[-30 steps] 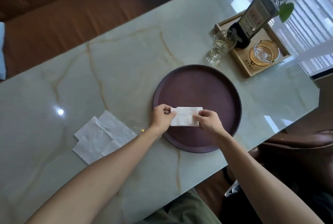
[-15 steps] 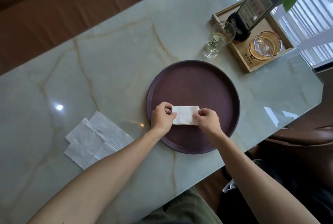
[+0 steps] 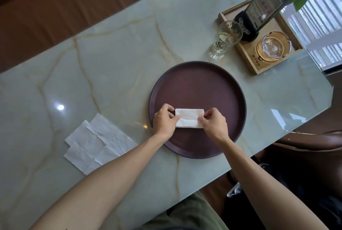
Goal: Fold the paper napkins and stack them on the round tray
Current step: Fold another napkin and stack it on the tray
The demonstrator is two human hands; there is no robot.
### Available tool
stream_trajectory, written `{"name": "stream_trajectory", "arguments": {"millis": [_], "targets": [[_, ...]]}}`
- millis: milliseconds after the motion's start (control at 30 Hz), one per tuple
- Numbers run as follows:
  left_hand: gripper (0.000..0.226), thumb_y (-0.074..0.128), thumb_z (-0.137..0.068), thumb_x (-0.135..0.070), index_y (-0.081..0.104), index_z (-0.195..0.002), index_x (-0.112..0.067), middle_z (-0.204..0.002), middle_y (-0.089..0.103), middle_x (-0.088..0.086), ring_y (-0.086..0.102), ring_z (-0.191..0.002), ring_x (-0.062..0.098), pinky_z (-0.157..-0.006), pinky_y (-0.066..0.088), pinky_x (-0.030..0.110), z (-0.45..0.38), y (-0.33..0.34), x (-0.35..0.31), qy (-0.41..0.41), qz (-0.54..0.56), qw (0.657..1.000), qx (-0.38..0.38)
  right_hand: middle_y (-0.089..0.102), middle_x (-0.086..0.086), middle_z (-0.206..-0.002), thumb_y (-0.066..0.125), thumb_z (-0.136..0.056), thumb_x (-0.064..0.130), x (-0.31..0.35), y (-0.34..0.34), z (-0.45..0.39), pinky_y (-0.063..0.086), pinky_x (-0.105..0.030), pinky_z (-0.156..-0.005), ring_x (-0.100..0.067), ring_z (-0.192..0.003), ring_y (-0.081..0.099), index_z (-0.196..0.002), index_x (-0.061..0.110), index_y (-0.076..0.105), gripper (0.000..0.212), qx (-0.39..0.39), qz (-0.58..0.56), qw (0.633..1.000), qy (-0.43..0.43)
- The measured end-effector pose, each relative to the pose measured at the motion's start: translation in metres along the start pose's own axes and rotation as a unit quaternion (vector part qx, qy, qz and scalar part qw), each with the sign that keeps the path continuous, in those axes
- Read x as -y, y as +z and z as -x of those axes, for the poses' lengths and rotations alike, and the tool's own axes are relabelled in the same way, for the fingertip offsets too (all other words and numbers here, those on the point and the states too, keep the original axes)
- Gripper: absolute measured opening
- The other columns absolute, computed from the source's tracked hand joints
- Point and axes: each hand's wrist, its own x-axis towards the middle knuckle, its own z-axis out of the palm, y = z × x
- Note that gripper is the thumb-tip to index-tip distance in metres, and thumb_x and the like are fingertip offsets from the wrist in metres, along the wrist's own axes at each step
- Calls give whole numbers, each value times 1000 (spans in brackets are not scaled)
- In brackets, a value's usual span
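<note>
A white folded napkin (image 3: 188,118) lies as a small rectangle on the near part of the dark purple round tray (image 3: 199,83). My left hand (image 3: 163,121) pinches its left end and my right hand (image 3: 214,123) pinches its right end, both over the tray. On the marble table to the left lie unfolded white napkins (image 3: 98,142), overlapping in a loose pile, with my left forearm crossing just beside them.
Beyond the tray stands a clear drinking glass (image 3: 224,40). A wooden box tray (image 3: 258,63) at the far right holds a glass ashtray (image 3: 273,46) and a menu stand (image 3: 266,5). The table edge runs along the near right side, with a brown seat beyond it.
Both hands stay on the napkin's ends, with the napkin slightly lower toward the tray. The camera view has shifted a little, so the table appears displaced.
</note>
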Motion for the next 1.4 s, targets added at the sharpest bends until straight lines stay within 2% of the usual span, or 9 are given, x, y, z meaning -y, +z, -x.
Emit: {"name": "stream_trajectory", "arguments": {"millis": [267, 367, 500, 667, 800, 1033, 1133, 1267, 1400], "targets": [[21, 80, -82, -21, 59, -85, -22, -64, 61, -10, 71, -76, 25, -71, 57, 40, -2, -7, 9, -12, 16, 1000, -12, 65, 0, -97, 52, -88, 17, 0, -6, 6, 46, -35, -73, -26, -89, 60, -97, 16, 55, 10, -5, 2, 1000, 29], [19, 76, -85, -20, 57, -85, -24, -67, 62, -8, 73, -75, 26, -71, 58, 40, -1, -17, 14, -17, 31, 999, -19, 64, -3, -98, 49, -91, 15, 3, -13, 10, 42, -34, -74, -28, -87, 57, -99, 14, 55, 10, -50, 18, 998, 39], [14, 76, -85, -23, 63, -88, -21, -73, 69, -2, 72, -73, 22, -72, 56, 34, 3, -47, 30, -13, 38, 998, -39, 64, -2, -97, 49, -95, 18, 26, -11, 22, 42, -35, -74, -27, -84, 57, -100, 14, 54, 8, -113, 9, 993, -40], [19, 78, -85, -26, 67, -96, -15, -78, 67, -3, 66, -75, 17, -73, 49, 25, 15, -103, 63, -31, 66, 995, -65, 64, 0, -98, 58, -93, 18, 79, 24, 48, 41, -33, -77, -22, -87, 58, -97, 12, 56, 8, -52, -3, 982, -181], [32, 79, -84, -31, 66, -107, -13, -101, 68, 4, 66, -93, 21, -84, 50, 30, 31, -152, 103, -90, 116, 984, -99, 65, -5, -97, 61, -89, 21, 121, 66, 73, 47, -38, -76, -28, -90, 60, -97, 11, 54, 14, 34, 30, 974, -224], [57, 80, -80, -33, 57, -127, -9, -124, 58, 9, 58, -115, 26, -88, 44, 28, 64, -208, 184, -216, 172, 945, -177, 62, -11, -132, 75, -86, 35, 158, 150, 112, 45, -29, -85, -23, -105, 61, -135, 14, 50, 59, 209, 133, 943, -221], [63, 82, -70, -42, 60, -121, -11, -120, 63, 7, 61, -114, 27, -94, 52, 37, 80, -215, 215, -251, 191, 927, -202, 56, -13, -140, 76, -86, 35, 161, 177, 124, 43, -30, -89, -29, -123, 57, -142, 11, 46, 68, 220, 173, 934, -223], [61, 83, -74, -34, 55, -120, -7, -122, 59, 13, 58, -115, 30, -94, 48, 37, 95, -216, 243, -277, 193, 921, -193, 54, -18, -132, 74, -87, 29, 162, 202, 138, 45, -39, -96, -38, -119, 56, -136, 5, 48, 60, 162, 215, 933, -239], [63, 86, -77, -29, 50, -124, -8, -110, 61, 7, 61, -104, 26, -85, 46, 31, 97, -207, 256, -284, 249, 914, -150, 48, -17, -131, 73, -86, 20, 160, 218, 149, 52, -43, -94, -37, -111, 58, -132, 3, 47, 55, 150, 171, 959, -171]]}}
